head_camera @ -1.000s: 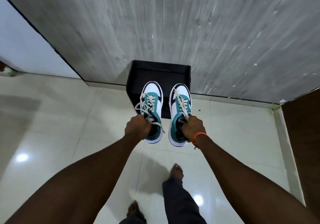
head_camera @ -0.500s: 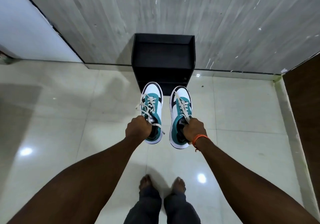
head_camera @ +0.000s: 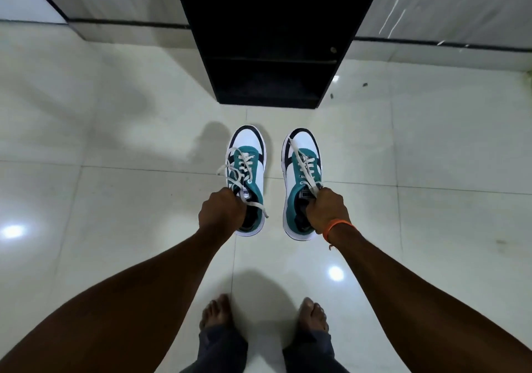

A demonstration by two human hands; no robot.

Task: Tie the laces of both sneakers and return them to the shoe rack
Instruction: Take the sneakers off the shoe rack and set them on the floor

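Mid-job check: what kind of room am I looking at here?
Probably a home entryway or hallway: a black shoe rack stands against the wall, the floor is glossy pale tile, and the person is barefoot.

Two sneakers sit side by side, toes toward the rack [head_camera: 270, 56], which stands ahead against the wall [head_camera: 446, 1]. The left hand [head_camera: 220, 213] is at the heel of the left sneaker [head_camera: 249, 168], the right hand [head_camera: 326, 210] at the heel of the right sneaker [head_camera: 300, 182]. Two bare feet stand on the floor [head_camera: 115, 142] behind them.
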